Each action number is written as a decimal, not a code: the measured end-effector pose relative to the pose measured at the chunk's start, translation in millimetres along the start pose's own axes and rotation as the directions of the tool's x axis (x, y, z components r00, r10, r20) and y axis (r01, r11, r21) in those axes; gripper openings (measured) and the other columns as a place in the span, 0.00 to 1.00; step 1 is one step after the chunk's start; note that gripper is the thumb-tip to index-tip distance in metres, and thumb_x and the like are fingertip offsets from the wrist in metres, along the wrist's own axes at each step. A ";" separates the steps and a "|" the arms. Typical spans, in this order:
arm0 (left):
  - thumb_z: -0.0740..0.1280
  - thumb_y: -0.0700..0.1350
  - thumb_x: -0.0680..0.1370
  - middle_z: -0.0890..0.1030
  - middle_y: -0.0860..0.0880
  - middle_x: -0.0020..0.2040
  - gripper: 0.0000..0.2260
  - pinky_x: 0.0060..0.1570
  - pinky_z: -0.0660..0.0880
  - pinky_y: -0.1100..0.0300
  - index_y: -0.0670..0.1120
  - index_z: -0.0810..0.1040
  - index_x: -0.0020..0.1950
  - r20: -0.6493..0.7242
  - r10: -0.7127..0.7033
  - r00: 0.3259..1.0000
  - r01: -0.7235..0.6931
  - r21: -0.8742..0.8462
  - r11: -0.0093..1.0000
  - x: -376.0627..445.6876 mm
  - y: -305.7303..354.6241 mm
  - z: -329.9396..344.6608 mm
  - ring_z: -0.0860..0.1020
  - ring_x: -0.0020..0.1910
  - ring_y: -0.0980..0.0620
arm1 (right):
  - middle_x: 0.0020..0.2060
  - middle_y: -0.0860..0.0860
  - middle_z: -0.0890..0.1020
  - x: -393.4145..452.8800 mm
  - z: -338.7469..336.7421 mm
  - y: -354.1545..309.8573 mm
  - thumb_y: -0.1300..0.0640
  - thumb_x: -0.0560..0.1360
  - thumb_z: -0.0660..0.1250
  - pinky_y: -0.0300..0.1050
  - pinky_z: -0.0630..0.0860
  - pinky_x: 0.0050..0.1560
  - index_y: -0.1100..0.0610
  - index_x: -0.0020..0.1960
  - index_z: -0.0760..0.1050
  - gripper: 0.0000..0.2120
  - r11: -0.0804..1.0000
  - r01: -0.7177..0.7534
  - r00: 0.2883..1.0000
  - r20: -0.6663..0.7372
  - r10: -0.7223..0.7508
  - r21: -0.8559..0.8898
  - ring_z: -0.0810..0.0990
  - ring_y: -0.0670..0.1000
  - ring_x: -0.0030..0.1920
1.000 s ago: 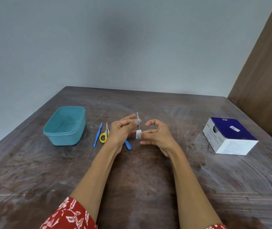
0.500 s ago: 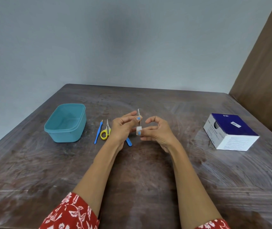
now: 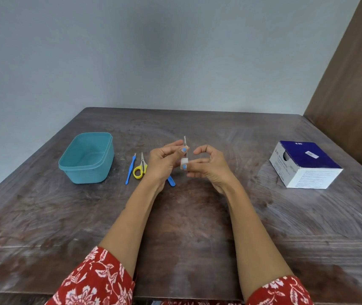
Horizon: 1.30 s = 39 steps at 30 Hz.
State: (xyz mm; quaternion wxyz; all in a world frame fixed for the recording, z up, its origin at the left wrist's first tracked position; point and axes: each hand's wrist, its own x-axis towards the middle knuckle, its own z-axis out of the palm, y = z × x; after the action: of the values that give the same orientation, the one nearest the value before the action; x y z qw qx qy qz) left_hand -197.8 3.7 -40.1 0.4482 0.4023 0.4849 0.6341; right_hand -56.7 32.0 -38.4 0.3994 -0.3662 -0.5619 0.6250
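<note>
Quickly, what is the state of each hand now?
Left hand: closed, pinches the thin metal tool.
Right hand: fingers curled at the white pad; whether it grips the pad cannot be told.

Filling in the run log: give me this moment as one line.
left hand pinches thin metal tool upright | right hand holds small white pad on its lower end | yellow-handled scissors lie on wooden table

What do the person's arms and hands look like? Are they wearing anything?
The left sleeve and right sleeve are red with a white flower print and stop well above the wrists. The left hand and right hand wear no gloves. The fingernails that show are painted light blue.
</note>
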 end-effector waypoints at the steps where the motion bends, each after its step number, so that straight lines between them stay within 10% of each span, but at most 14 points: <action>1: 0.68 0.38 0.74 0.79 0.53 0.54 0.09 0.44 0.81 0.60 0.38 0.81 0.53 -0.008 0.006 1.000 -0.006 0.002 1.000 0.0 0.2 -0.7 0.79 0.50 0.55 | 0.36 0.59 0.84 -0.6 -0.3 0.5 0.71 0.65 0.75 0.48 0.83 0.38 0.58 0.49 0.71 0.19 1.000 -0.023 1.000 0.021 0.023 -0.004 0.84 0.55 0.38; 29: 0.69 0.42 0.73 0.82 0.49 0.53 0.06 0.44 0.80 0.57 0.45 0.83 0.48 -0.006 -0.021 1.000 0.021 -0.020 1.000 -1.9 -0.3 -2.7 0.80 0.52 0.52 | 0.36 0.57 0.85 -0.9 0.9 -1.2 0.69 0.65 0.76 0.44 0.81 0.36 0.58 0.49 0.71 0.18 0.998 -0.018 0.999 0.036 0.020 -0.056 0.85 0.54 0.39; 39: 0.65 0.40 0.77 0.82 0.43 0.46 0.08 0.34 0.82 0.54 0.41 0.79 0.54 -0.060 -0.065 0.996 0.056 -0.131 0.990 -7.1 3.2 2.3 0.81 0.34 0.53 | 0.35 0.55 0.85 1.1 -8.5 -3.4 0.69 0.68 0.73 0.45 0.83 0.41 0.60 0.45 0.76 0.10 0.973 0.101 0.977 -0.204 -0.059 0.206 0.84 0.51 0.36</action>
State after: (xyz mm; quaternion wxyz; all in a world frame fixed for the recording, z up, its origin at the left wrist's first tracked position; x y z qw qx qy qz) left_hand -194.2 -2.9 -37.1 0.4766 0.3370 0.4689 0.6628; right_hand -49.2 36.6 -35.9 0.5151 -0.3578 -0.4633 0.6261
